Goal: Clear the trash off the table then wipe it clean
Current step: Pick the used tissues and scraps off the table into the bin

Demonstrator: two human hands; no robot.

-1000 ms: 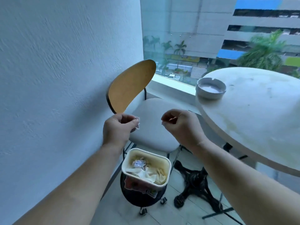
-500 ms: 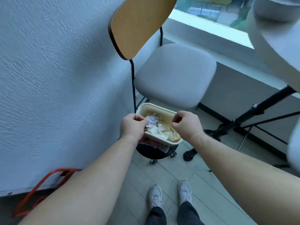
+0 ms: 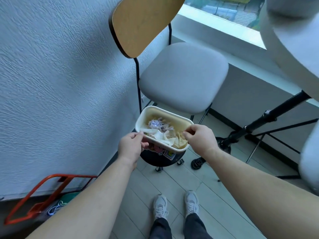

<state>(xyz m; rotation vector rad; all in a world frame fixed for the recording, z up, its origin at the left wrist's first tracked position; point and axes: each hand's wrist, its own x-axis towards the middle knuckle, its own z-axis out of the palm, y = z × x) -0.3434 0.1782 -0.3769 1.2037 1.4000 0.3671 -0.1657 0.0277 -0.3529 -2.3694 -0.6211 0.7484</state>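
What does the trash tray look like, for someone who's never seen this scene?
Find the grey-seated chair by the wall; in front stands a black stickered bin. The tray rests on it: white, rectangular, full of crumpled paper, the left hand and right hand pinching its rim.

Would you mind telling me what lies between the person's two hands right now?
In the head view, the white container of crumpled tissues sits between the left hand and right hand, both holding its rim.
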